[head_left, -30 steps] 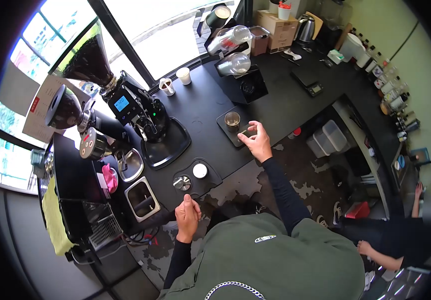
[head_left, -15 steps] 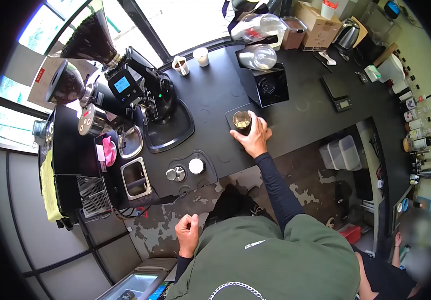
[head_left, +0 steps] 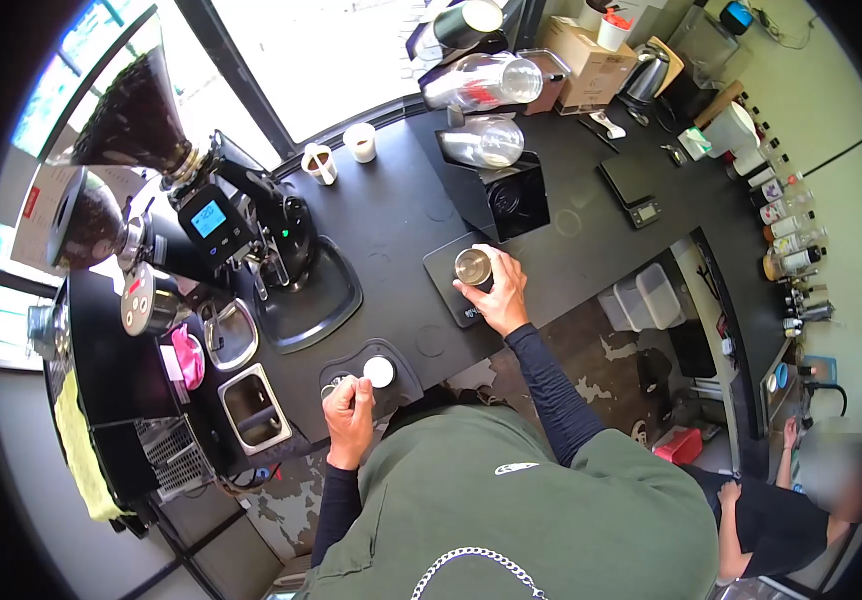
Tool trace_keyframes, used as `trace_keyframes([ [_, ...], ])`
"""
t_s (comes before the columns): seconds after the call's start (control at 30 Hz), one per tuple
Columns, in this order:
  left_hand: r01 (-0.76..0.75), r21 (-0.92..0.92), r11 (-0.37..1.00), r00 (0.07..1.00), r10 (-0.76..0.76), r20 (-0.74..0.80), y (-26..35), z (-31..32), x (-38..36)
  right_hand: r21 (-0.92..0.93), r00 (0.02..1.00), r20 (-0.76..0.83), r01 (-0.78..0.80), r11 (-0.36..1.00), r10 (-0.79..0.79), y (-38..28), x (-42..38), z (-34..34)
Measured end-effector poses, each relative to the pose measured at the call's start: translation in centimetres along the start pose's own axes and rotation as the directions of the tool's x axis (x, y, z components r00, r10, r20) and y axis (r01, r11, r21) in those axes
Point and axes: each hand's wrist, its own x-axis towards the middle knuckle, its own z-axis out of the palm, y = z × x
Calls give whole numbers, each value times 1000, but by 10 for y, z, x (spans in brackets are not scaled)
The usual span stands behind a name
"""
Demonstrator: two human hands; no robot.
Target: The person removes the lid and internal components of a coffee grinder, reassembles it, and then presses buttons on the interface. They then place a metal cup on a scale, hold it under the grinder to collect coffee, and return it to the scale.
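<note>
My right hand (head_left: pixel 497 296) has its fingers wrapped round a small round cup (head_left: pixel 473 266) with a metallic-looking inside. It holds the cup over the right side of a flat black scale (head_left: pixel 445 283) on the counter. My left hand (head_left: pixel 349 420) is closed, thumb against the curled fingers, with nothing showing in it. In this view it overlaps the left part of a dark tamping mat (head_left: pixel 401 372) and mostly hides a metal tamper (head_left: pixel 330 383). A round white-topped piece (head_left: pixel 379 372) sits on the mat just right of that hand.
Coffee grinders (head_left: pixel 209 215) stand at the left, with a drip tray (head_left: pixel 336 300) and a steel bin (head_left: pixel 254 408). Two white cups (head_left: pixel 360 143) are near the window. A black angled stand (head_left: pixel 519 200) and a second scale (head_left: pixel 631 188) lie rightward. Another person (head_left: pixel 786 510) is at lower right.
My left hand has risen from beside my body to the tamping mat. My right hand still holds the cup, now tilted differently, and more of the scale shows. The whole view has shifted.
</note>
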Motion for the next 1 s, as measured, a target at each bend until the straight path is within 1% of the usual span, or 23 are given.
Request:
trace_keyframes([
  [0.07,0,-26,1000,998,2,57,2,1,14,-79,998,10,-69,995,70,3,0,2],
  [0.13,-31,23,999,993,28,115,5,3,26,-93,996,9,-92,991,94,8,0,3],
  [0.2,-47,20,999,987,43,155,8,5,37,-168,995,47,-73,983,82,12,-3,3],
  [0.27,-62,13,998,979,58,198,4,7,46,-207,988,93,-104,973,126,21,-7,-1],
  [0.33,-87,9,996,975,83,208,2,8,51,-98,999,34,-23,995,26,35,-13,-9],
  [0.37,-91,-3,996,975,90,202,-1,8,54,-63,999,24,-31,998,32,42,-18,-17],
  [0.4,-78,-8,997,976,78,201,-2,9,55,-112,995,67,-73,991,81,46,-29,-29],
  [0.47,-64,-8,998,982,64,179,-4,9,56,-100,986,97,-128,987,138,61,-51,-45],
  [0.5,-49,-3,999,984,49,173,-7,10,55,-104,984,106,-131,986,142,67,-60,-50],
  [0.57,-10,-15,1000,984,12,176,-10,12,50,-271,975,185,-66,960,119,77,-76,-56],
  [0.6,16,-26,1000,984,-11,178,-10,13,49,-271,974,191,-67,960,122,81,-79,-54],
  [0.67,22,-19,1000,983,-18,183,-7,14,48,-349,976,217,50,936,29,86,-83,-49],
  [0.73,22,-16,1000,982,-18,190,-6,17,48,-337,974,228,66,939,13,88,-84,-46],
  [0.8,65,-40,997,981,-56,187,-9,19,48,-327,970,244,100,940,-18,91,-83,-44],
  [0.9,78,-71,994,980,-64,189,-10,24,52,-338,968,249,116,934,-31,95,-85,-42],
  [1.0,37,-34,999,977,-29,211,-9,28,56,-340,969,239,138,930,-56,98,-86,-41],
])
